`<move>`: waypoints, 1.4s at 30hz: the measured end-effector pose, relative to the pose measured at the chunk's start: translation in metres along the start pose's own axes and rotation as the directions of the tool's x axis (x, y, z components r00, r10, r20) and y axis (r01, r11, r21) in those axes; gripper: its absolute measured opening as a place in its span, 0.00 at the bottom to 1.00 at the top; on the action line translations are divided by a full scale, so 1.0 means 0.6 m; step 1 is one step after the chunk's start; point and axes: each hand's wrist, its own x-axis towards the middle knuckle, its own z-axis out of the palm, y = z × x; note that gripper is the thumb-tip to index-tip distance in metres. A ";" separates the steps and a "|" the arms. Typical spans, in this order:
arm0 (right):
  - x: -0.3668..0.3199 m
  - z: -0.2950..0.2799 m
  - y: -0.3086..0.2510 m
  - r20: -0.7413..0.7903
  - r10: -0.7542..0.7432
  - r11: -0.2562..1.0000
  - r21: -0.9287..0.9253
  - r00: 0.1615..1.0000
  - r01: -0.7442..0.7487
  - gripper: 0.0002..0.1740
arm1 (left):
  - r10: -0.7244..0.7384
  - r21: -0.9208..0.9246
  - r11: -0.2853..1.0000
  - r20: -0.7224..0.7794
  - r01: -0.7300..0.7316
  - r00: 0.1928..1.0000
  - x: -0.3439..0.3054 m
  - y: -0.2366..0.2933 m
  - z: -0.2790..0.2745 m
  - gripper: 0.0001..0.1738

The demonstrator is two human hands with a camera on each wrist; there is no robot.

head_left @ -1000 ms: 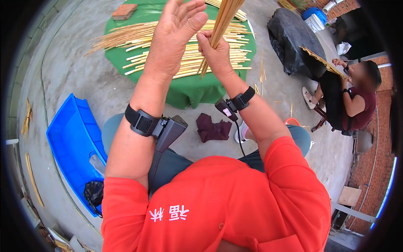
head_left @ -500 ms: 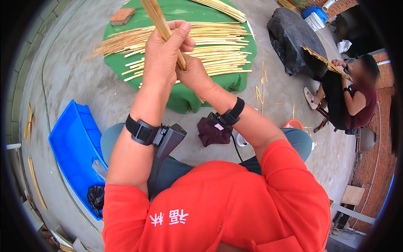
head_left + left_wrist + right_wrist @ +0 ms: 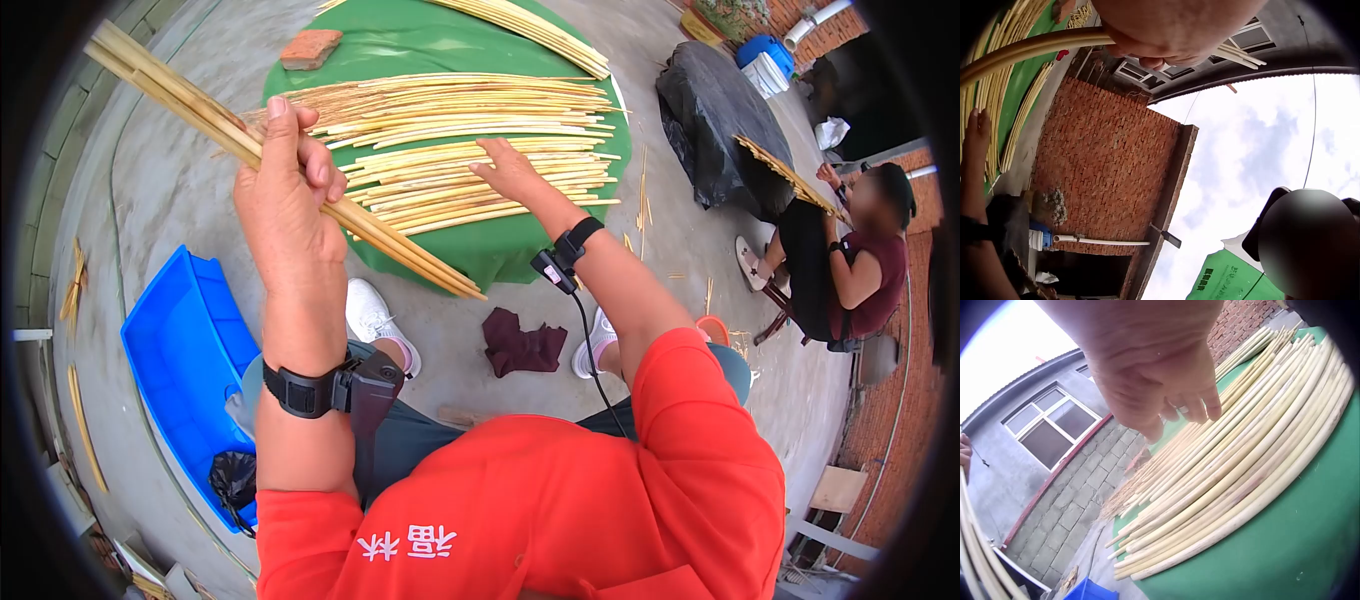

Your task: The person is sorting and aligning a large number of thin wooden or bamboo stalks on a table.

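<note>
The fingers (image 3: 312,172) of the left hand (image 3: 285,205) are clamped round a bundle of stalks (image 3: 200,112), thumb side up, held high at the near left. The fingers (image 3: 1200,405) of the right hand (image 3: 512,172) are apart and only loosely bent, holding nothing. From where I stand, the biggest thing is the round bench (image 3: 420,40) under its green cloth, out in front of the seated person on the concrete floor (image 3: 160,190). Across it lie the loose stalks (image 3: 470,150), a broad pale layer with their long axis running left to right. The right hand reaches out low over the near right part of that layer, fingertips at or just above it; I cannot tell whether they touch. That hand is plainly the nearer one to the loose stalks, which lie directly under and beyond its fingers. The held bundle slants the other way, from the far left down toward the near edge of the bench, and the left hand is well apart from the layer. A blue crate (image 3: 175,340) sits on the floor at the near left, a black-wrapped heap (image 3: 725,120) at the far right, with another person (image 3: 850,260) seated beside it. A brick (image 3: 310,48) rests on the far left of the bench, and a dark cloth (image 3: 520,345) lies on the floor near the feet.
</note>
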 end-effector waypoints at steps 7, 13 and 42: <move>0.130 0.033 0.059 -0.012 0.065 0.963 -0.262 0.998 -0.066 0.34 | -0.086 0.077 0.993 -0.040 0.089 0.995 0.003 -0.017 -0.001 0.15; 0.119 0.067 0.068 0.027 0.038 0.917 -0.398 0.999 -0.024 0.35 | -0.150 0.032 0.988 -0.018 0.150 0.989 0.010 -0.019 -0.005 0.15; 0.138 0.076 0.075 -0.026 -0.075 0.916 -0.396 0.997 0.059 0.30 | -0.153 0.008 0.988 0.010 0.153 0.988 0.005 -0.011 -0.027 0.17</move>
